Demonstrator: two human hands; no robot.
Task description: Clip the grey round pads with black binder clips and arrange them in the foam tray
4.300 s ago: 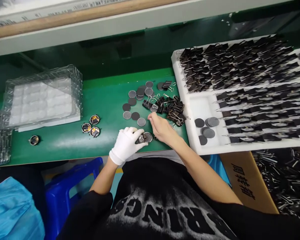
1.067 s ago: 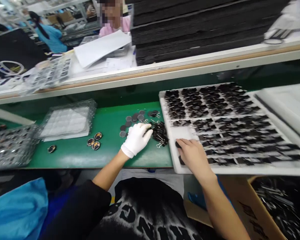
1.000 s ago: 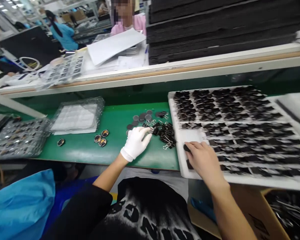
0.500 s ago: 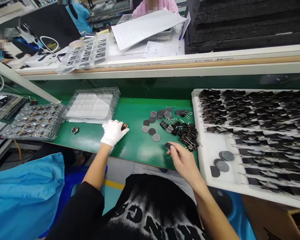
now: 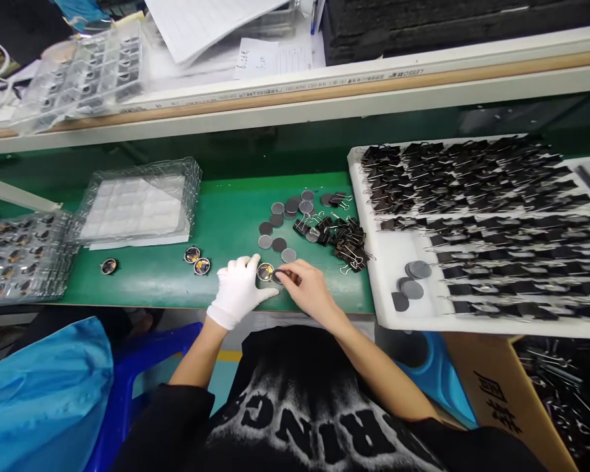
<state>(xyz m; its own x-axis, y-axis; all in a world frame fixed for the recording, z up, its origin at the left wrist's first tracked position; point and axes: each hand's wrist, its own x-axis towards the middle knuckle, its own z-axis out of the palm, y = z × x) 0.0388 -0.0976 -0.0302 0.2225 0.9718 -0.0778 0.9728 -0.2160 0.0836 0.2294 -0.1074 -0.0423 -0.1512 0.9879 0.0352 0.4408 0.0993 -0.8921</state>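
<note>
A round watch head [image 5: 265, 271] with a silvery rim and a black-and-gold face is at the front of the green bench. My left hand [image 5: 236, 290], in a white glove, has it between thumb and forefinger. My right hand [image 5: 309, 292], bare, pinches a dark round disc [image 5: 276, 276] at the watch head's right edge; whether the two touch I cannot tell. Behind my hands lie several loose grey and black discs [image 5: 278, 244], beside a heap of black binder clips [image 5: 349, 244]. Two similar watch heads [image 5: 202, 265] sit left of my glove, and another watch head [image 5: 109, 265] lies farther left.
A white foam tray [image 5: 381, 288] with rows of binder clips and a few discs borders the work area on the right. Clear plastic trays [image 5: 191, 196] stand at back left, with filled trays [image 5: 24, 252] beside them. A shelf edge [image 5: 285, 98] crosses behind.
My left hand has brought a watch head right and nearer to me, uncovering two others. My right hand has carried its disc left to meet it. The view has tilted down and shifted.
</note>
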